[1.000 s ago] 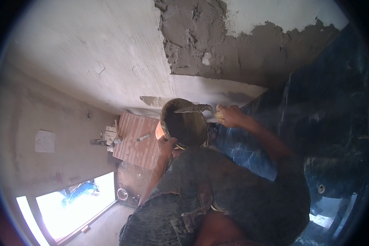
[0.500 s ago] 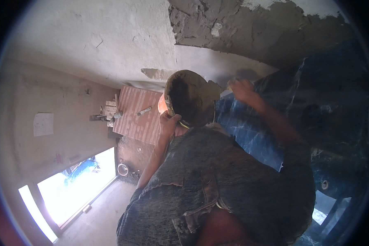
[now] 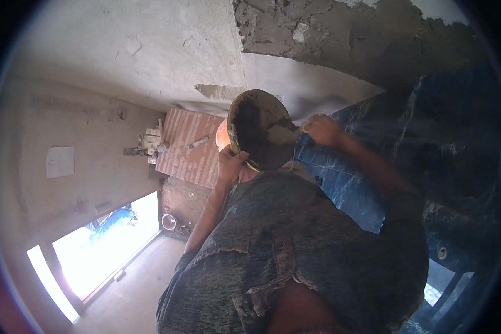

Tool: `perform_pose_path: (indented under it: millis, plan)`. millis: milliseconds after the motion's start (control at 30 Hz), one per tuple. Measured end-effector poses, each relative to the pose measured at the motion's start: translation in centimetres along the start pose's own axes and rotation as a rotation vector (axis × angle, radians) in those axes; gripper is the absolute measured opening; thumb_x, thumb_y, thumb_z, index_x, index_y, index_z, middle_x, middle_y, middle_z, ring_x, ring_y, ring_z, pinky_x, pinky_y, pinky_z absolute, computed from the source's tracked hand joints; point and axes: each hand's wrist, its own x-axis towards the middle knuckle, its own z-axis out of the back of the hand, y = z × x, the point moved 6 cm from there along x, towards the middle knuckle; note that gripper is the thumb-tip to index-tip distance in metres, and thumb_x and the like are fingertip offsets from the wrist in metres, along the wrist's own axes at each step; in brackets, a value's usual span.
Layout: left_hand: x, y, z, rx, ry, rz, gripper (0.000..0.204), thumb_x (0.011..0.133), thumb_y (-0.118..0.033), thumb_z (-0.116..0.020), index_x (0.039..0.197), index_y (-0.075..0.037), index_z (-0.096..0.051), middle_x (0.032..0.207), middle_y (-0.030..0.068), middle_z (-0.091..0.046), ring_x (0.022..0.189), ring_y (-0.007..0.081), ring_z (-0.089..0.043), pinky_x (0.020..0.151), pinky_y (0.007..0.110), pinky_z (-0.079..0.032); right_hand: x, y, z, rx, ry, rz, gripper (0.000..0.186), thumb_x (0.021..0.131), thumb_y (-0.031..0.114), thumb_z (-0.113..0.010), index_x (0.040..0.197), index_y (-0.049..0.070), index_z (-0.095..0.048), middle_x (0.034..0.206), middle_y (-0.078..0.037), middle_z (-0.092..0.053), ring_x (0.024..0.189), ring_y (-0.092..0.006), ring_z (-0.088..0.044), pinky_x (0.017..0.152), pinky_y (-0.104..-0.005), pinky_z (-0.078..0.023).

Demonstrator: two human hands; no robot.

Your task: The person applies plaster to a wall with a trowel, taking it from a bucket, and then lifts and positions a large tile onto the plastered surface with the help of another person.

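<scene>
My left hand [image 3: 231, 160] grips the near left rim of a tilted orange bucket [image 3: 222, 135], its thumb over the edge. The bucket's mouth faces me, and dark grey mortar [image 3: 249, 123] lies inside. My right hand [image 3: 324, 131] is closed around the handle of a trowel [image 3: 282, 136], to the right of the bucket. The mortar-smeared blade reaches over the rim into the bucket's mouth. Most of the handle is hidden by my fingers.
Rough grey plaster [image 3: 345, 36] covers part of the wall ahead, beside a smooth pale area. A reddish striped board [image 3: 186, 145] with a brush-like tool [image 3: 199, 142] lies left of the bucket. Dark blue sheeting [image 3: 456, 139] hangs at right. A small round container [image 3: 168, 222] stands near the bright opening.
My right hand has moved a little left and nearer to me, bringing the trowel blade from the bucket's far right rim down into its mouth. My left hand keeps its hold.
</scene>
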Motion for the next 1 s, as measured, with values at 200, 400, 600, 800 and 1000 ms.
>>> perform_pose_path:
  millis: [200,400,600,800,1000]
  plan:
    - [0.2,-0.4,0.1,0.038,0.006,-0.01,0.016,0.073,-0.002,-0.068,0.087,0.003,-0.061,0.079,0.0049,-0.065,0.068,0.0115,-0.061,0.063,0.026,-0.049,0.1,3.2,-0.8,0.156,0.024,-0.066,0.027,0.084,0.018,-0.054,0.11,0.012,-0.062,0.106,-0.016,-0.06,0.104,-0.0325,-0.06,0.085,-0.0441,-0.05]
    - [0.7,-0.8,-0.3,0.034,0.067,0.008,0.021,0.072,-0.002,-0.068,0.091,0.004,-0.062,0.081,0.0067,-0.066,0.069,0.0126,-0.062,0.064,0.027,-0.05,0.2,5.0,-2.4,0.279,-0.029,0.084,0.031,0.083,0.022,-0.056,0.113,0.013,-0.061,0.104,-0.016,-0.062,0.102,-0.0343,-0.061,0.084,-0.0476,-0.05]
    - [0.6,-0.9,-0.8,0.03,0.091,0.007,0.02,0.073,0.001,-0.065,0.093,0.006,-0.062,0.085,0.0089,-0.067,0.074,0.0148,-0.064,0.067,0.027,-0.051,2.4,8.3,-2.8,0.48,-0.003,-0.115,0.033,0.085,0.032,-0.057,0.111,0.013,-0.063,0.103,-0.016,-0.065,0.098,-0.0347,-0.062,0.084,-0.0478,-0.05]
    - [0.2,-1.3,-1.2,-0.115,0.115,-0.012,0.026,0.073,0.001,-0.066,0.098,0.008,-0.061,0.088,0.0109,-0.067,0.074,0.0176,-0.064,0.069,0.029,-0.053,0.0,6.3,-2.9,0.644,-0.07,-0.147,0.041,0.084,0.038,-0.061,0.116,0.012,-0.063,0.109,-0.017,-0.065,0.103,-0.0348,-0.061,0.09,-0.0449,-0.048]
    - [0.6,-1.1,-1.1,-0.083,0.115,0.046,0.024,0.073,0.002,-0.065,0.096,0.007,-0.06,0.089,0.0114,-0.068,0.077,0.0177,-0.065,0.07,0.029,-0.053,-3.2,3.2,-0.9,0.721,-0.226,-0.22,0.046,0.078,0.038,-0.068,0.115,0.01,-0.063,0.11,-0.019,-0.065,0.102,-0.0332,-0.062,0.087,-0.0432,-0.049]
